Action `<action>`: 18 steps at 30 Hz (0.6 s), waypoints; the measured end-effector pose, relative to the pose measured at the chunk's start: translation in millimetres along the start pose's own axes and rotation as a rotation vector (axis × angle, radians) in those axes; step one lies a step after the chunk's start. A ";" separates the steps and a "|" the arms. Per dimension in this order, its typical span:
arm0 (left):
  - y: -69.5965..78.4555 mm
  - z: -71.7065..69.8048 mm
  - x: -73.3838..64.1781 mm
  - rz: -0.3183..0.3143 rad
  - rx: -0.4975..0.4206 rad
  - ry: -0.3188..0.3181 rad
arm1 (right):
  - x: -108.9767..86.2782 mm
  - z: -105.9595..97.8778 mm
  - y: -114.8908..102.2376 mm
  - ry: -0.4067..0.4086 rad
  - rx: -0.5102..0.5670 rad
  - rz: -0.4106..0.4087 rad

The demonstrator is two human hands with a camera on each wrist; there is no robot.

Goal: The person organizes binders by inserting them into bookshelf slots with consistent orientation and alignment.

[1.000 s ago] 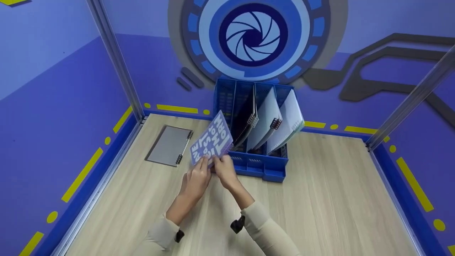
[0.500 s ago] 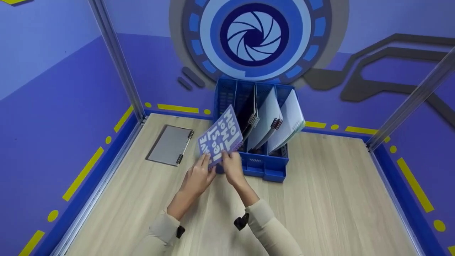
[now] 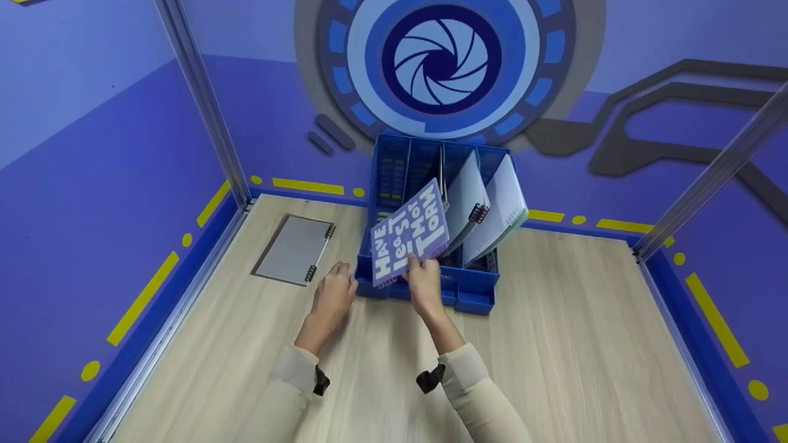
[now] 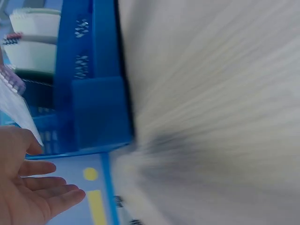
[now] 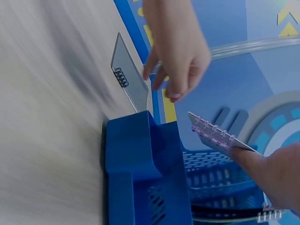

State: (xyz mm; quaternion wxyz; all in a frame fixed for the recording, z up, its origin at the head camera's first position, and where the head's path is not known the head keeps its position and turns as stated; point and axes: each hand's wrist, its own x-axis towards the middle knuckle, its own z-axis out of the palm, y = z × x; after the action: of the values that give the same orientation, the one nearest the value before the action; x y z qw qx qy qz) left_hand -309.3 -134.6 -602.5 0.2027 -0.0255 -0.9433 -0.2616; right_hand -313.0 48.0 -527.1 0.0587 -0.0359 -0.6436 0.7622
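Observation:
A purple spiral notebook (image 3: pixel 409 231) with white lettering is pinched at its lower edge by my right hand (image 3: pixel 426 284). It is tilted over the front left of the blue desk file organizer (image 3: pixel 475 303). The right wrist view shows its purple coil (image 5: pixel 213 133) near the thumb. My left hand (image 3: pixel 334 294) is off the notebook, left of the organizer's front corner, with loosely bent fingers (image 4: pixel 65 200) and nothing held. A notebook with a white page (image 3: pixel 468 191) and another with a green coil (image 3: pixel 502 209) stand in the right compartments. The dark notebook is mostly hidden behind the purple one.
A grey notebook (image 3: pixel 295 251) with a black coil lies flat on the wooden table (image 3: pixel 572 344), left of the organizer. Blue walls with yellow marks (image 3: pixel 308 187) close off the back and sides. Metal posts (image 3: pixel 206 104) stand in the corners.
The purple notebook has moved right and now overlaps more of the organizer. My left hand has let go of it and drawn back left; my right hand keeps hold.

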 end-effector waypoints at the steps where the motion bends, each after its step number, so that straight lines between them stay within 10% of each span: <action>1: -2.2 3.4 0.9 -0.021 -0.016 -0.024 | 0.5 -1.4 0.0 0.008 -0.007 0.000; 7: -12.3 21.9 10.5 -0.135 -0.094 -0.112 | 3.5 -8.2 0.4 0.011 0.013 0.012; 18: -10.5 45.9 34.6 -0.196 -0.193 -0.088 | 16.3 -9.6 -4.8 0.058 -0.078 -0.007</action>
State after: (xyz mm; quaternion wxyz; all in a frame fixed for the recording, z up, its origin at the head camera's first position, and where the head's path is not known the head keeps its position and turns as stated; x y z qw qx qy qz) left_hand -359.5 -122.5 -629.6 0.1310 0.0360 -0.9197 -0.3684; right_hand -327.7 60.4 -523.6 0.0786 -0.0580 -0.6709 0.7351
